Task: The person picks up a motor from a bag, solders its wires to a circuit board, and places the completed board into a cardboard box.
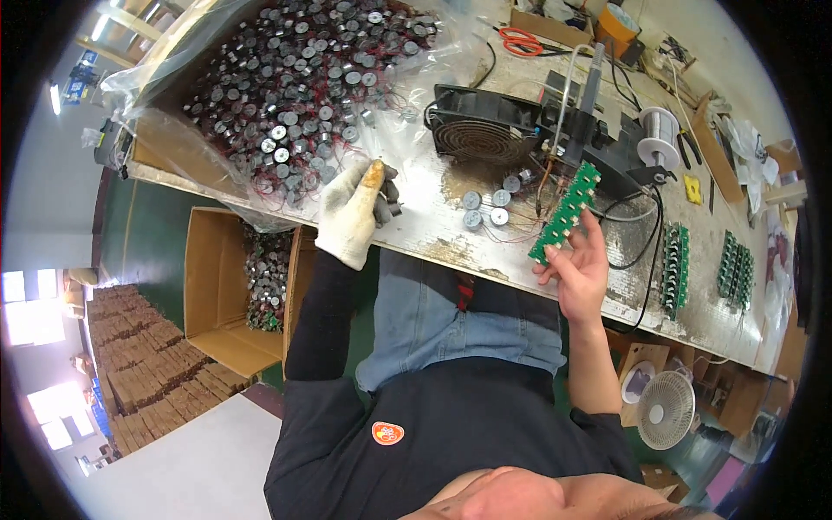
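My left hand (351, 212), in a white glove with grey, stained fingertips, is closed above the table's front edge. A small round silver component (395, 209) shows at its fingers. Bare, my right hand (579, 267) grips the lower end of a long green circuit board (565, 214) between thumb and fingers, holding it slanted over the table. Small light connectors line that board. Between my hands, several round silver components (499, 216) with thin red wires lie on the tabletop. Behind the board stands a soldering fixture (568, 130) with an upright post.
A plastic-lined box (156, 152) heaped with round components (303, 78) fills the back left. A black fan (481, 126), solder wire spool (659, 139) and orange-handled scissors (520, 42) sit farther back. Stacked green boards (674, 270) lie right. Below left is an open carton (212, 295).
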